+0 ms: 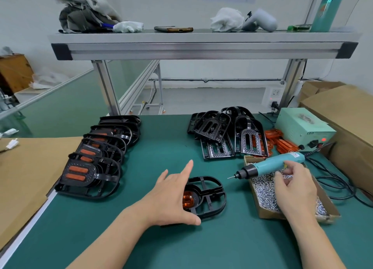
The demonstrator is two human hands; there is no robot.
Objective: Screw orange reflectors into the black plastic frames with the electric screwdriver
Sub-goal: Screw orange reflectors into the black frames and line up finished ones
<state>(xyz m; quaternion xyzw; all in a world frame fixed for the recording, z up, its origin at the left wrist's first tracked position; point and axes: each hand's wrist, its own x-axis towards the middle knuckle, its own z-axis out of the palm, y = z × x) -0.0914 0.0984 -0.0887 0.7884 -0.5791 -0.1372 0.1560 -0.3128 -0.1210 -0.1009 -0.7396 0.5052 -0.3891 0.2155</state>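
Observation:
A black plastic frame [210, 196] lies on the green mat in front of me, with an orange reflector [188, 200] seated in its left half. My left hand [171, 198] rests on the frame's left side, fingers straight and thumb along the near edge. My right hand [294, 188] hovers over a cardboard box of screws [264, 194], fingers curled loosely just under the teal electric screwdriver [272, 165]. The screwdriver lies across the box's far end, bit pointing left. Whether the fingers pinch a screw or touch the tool is unclear.
A row of finished frames with reflectors [94, 161] leans at the left. A pile of bare black frames [226, 133] and loose orange reflectors [282, 141] sit at the back right, beside the power supply [302, 127]. Cables [333, 180] trail right. Cardboard boxes [347, 115] stand at the right edge.

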